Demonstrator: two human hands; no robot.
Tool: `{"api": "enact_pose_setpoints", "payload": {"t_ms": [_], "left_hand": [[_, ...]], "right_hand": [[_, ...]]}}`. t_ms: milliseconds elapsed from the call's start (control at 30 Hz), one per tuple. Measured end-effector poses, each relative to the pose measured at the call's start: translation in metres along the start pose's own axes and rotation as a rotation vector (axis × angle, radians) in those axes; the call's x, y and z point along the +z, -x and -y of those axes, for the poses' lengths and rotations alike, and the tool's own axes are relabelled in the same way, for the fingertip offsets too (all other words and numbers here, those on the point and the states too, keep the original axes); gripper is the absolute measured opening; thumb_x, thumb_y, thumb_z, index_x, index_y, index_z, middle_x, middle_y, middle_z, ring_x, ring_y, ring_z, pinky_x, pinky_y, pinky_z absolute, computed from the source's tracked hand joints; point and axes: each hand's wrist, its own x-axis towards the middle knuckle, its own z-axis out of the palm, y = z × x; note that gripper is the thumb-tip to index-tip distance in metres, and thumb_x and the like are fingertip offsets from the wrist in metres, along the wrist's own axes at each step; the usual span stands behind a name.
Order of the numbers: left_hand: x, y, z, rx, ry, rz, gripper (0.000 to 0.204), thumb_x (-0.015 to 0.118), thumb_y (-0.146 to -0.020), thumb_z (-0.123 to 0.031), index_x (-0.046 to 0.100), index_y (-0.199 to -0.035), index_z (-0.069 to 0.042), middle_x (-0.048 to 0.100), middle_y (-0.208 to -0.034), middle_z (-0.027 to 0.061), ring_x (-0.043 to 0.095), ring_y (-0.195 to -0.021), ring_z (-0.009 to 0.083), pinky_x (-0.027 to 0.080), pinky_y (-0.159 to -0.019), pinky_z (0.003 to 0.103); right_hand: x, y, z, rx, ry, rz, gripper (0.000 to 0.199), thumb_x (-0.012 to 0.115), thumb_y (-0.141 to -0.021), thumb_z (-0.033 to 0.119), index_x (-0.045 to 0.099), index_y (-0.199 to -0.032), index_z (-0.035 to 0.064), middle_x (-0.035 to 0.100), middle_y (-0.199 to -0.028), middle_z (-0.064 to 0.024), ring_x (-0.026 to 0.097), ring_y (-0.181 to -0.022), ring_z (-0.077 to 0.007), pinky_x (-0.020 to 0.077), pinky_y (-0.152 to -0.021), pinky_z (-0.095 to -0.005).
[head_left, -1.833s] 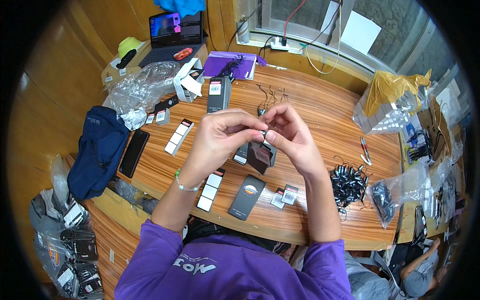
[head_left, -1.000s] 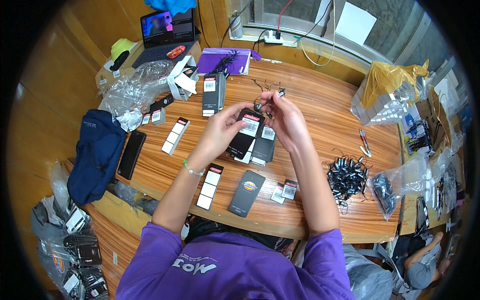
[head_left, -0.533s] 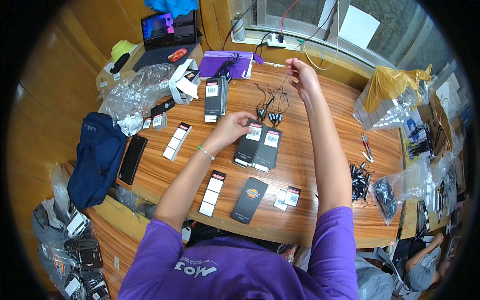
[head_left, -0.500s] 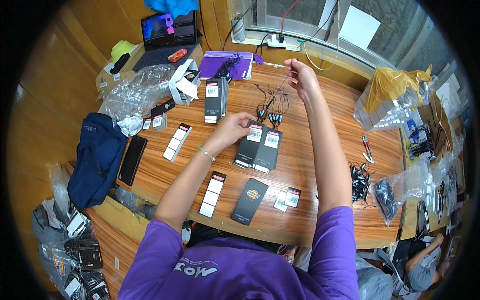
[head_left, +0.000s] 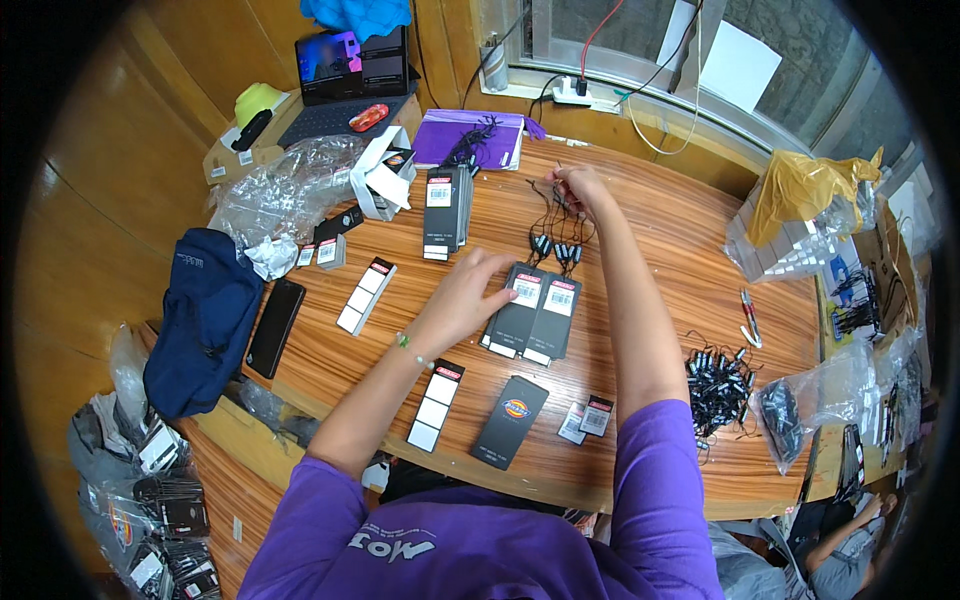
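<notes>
Two overlapping piles of dark grey hang tags, a left pile point(head_left: 514, 312) and a right pile point(head_left: 553, 318), lie in the middle of the table. Black strings point(head_left: 548, 218) with small dark fasteners run from their tops toward the far side. My left hand point(head_left: 466, 298) is at the left pile, thumb resting on its edge and fingers apart. Beyond the piles, my right hand point(head_left: 582, 190) is closed in a pinch on a black string. Closer to me lie a single grey tag point(head_left: 509, 422), a tag with white panels point(head_left: 436, 406) and two small labels point(head_left: 586, 418).
Another tag stack point(head_left: 441, 215) stands farther back by a purple folder point(head_left: 437, 138). At right are a heap of black strings point(head_left: 718, 392), a pen point(head_left: 749, 312) and a plastic bag point(head_left: 783, 420). A phone point(head_left: 275, 328) and blue pouch point(head_left: 200, 320) lie left.
My right hand has come down and slightly left, nearer the tag piles, and the string it pulled taut is lower. My left hand's fingers have opened from the left pile. The whole view has shifted slightly.
</notes>
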Motion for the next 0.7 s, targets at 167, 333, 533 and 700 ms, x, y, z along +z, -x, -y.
{"api": "enact_pose_setpoints", "payload": {"t_ms": [167, 333, 533, 700], "left_hand": [[-0.003, 0.030, -0.013, 0.093, -0.042, 0.088, 0.043, 0.066, -0.076, -0.023, 0.054, -0.113, -0.004, 0.051, -0.098, 0.0108, 0.049, -0.096, 0.0269, 0.040, -0.085, 0.035], [-0.002, 0.070, -0.042, 0.190, -0.086, 0.337, 0.050, 0.072, -0.067, -0.027, 0.055, -0.110, -0.006, 0.053, -0.103, 0.0100, 0.047, -0.100, 0.0280, 0.038, -0.089, 0.036], [0.025, 0.098, -0.024, 0.110, 0.121, 0.220, 0.052, 0.075, -0.064, -0.015, 0.054, -0.108, 0.000, 0.053, -0.103, 0.0118, 0.053, -0.094, 0.0259, 0.043, -0.086, 0.034], [0.028, 0.096, -0.026, 0.133, 0.055, 0.206, 0.042, 0.075, -0.063, -0.012, 0.057, -0.100, 0.001, 0.052, -0.101, 0.0115, 0.053, -0.092, 0.0270, 0.043, -0.083, 0.034]], "right_hand": [[0.001, 0.030, 0.006, -0.168, 0.087, -0.211, 0.021, 0.055, -0.085, 0.018, 0.060, -0.097, 0.0024, 0.056, -0.064, -0.0039, 0.048, -0.051, -0.0109, 0.0381, -0.043, -0.0265], [-0.023, 0.152, -0.007, -0.409, 0.363, 0.012, 0.025, 0.057, -0.086, 0.024, 0.061, -0.099, 0.0027, 0.060, -0.075, -0.0032, 0.049, -0.063, -0.0097, 0.0410, -0.057, -0.0244], [-0.014, 0.310, -0.043, -0.261, 0.842, -0.001, 0.024, 0.072, -0.069, 0.015, 0.056, -0.081, 0.0017, 0.053, -0.073, -0.0091, 0.053, -0.069, -0.0213, 0.0428, -0.062, -0.0303], [-0.010, 0.335, -0.080, -0.439, 0.946, -0.146, 0.031, 0.075, -0.064, 0.013, 0.054, -0.085, 0.0018, 0.052, -0.078, -0.0109, 0.054, -0.075, -0.0265, 0.0434, -0.062, -0.0338]]}}
